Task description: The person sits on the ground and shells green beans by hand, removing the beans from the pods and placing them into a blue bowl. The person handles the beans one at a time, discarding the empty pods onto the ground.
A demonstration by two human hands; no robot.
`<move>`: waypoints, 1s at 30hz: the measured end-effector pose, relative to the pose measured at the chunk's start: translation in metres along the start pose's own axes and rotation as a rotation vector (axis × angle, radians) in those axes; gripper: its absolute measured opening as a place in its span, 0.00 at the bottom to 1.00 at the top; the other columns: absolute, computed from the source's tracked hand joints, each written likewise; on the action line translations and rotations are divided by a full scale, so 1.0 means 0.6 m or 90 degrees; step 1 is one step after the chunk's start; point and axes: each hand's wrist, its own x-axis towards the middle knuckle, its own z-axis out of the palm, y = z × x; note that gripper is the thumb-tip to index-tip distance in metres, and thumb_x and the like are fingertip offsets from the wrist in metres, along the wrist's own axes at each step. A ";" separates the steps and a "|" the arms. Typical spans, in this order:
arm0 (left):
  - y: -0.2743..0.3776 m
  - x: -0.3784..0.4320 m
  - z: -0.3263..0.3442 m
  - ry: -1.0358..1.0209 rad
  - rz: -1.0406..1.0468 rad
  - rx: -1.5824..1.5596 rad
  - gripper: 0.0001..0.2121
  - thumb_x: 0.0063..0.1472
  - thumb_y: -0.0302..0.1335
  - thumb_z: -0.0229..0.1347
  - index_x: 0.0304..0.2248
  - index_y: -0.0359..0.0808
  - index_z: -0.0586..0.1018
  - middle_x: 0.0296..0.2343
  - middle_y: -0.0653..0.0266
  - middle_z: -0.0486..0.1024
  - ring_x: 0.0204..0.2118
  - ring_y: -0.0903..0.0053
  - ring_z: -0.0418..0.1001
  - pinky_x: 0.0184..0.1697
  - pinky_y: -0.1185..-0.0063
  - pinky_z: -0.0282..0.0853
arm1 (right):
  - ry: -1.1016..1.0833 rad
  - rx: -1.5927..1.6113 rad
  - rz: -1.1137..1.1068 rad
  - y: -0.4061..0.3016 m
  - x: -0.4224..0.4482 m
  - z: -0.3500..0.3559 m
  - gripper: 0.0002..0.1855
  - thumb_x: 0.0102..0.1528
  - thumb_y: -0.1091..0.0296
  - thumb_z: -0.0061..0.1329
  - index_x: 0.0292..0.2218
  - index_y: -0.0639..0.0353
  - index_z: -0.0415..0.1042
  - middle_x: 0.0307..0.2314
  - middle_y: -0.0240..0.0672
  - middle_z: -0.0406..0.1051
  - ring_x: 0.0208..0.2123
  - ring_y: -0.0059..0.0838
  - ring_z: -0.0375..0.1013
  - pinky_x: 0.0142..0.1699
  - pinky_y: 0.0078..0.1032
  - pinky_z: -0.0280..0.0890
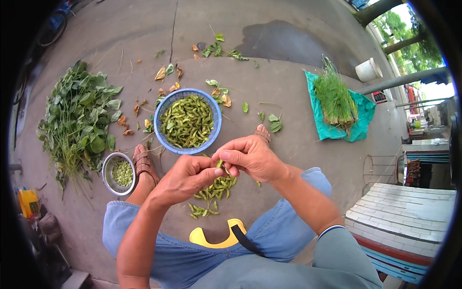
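Observation:
Between my two hands is a green bean pod (219, 164), pinched at thumbs and fingertips. My left hand (187, 175) grips it from the left, and my right hand (252, 157) meets it from the right. Just beyond them stands a blue plastic basin (157, 134) full of green pods (187, 121). More loose pods (218, 189) lie on the ground under my hands, partly hidden by them. By my left foot, a metal bowl (108, 180) holds shelled pale green beans (122, 173).
Uprooted leafy plants (81, 115) are heaped at the left. Dry leaves (160, 74) litter the concrete. Farther right, a bundle of green stalks (334, 97) rests on a turquoise sheet (362, 124) near a white bucket (368, 69). A white-tiled counter (400, 213) stands at the right.

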 end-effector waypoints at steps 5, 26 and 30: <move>-0.003 0.001 0.003 0.024 -0.019 -0.037 0.13 0.65 0.34 0.54 0.32 0.31 0.80 0.17 0.81 0.61 0.19 0.93 0.53 0.20 0.85 0.48 | 0.033 -0.093 -0.043 -0.007 -0.001 0.015 0.11 0.60 0.68 0.51 0.37 0.68 0.77 0.24 0.31 0.74 0.24 0.13 0.70 0.27 0.12 0.65; 0.011 -0.001 -0.001 -0.039 -0.055 -0.128 0.15 0.68 0.33 0.47 0.34 0.29 0.79 0.14 0.76 0.62 0.17 0.91 0.53 0.18 0.86 0.47 | -0.079 -0.110 -0.069 -0.015 0.004 -0.007 0.12 0.60 0.71 0.51 0.43 0.69 0.76 0.26 0.31 0.74 0.27 0.14 0.69 0.31 0.14 0.65; 0.012 -0.002 0.003 0.005 -0.067 -0.135 0.15 0.67 0.32 0.46 0.32 0.29 0.79 0.14 0.75 0.62 0.16 0.90 0.54 0.18 0.85 0.47 | -0.102 -0.127 -0.059 -0.020 0.005 -0.008 0.13 0.58 0.75 0.50 0.44 0.71 0.74 0.28 0.32 0.73 0.28 0.17 0.70 0.34 0.16 0.66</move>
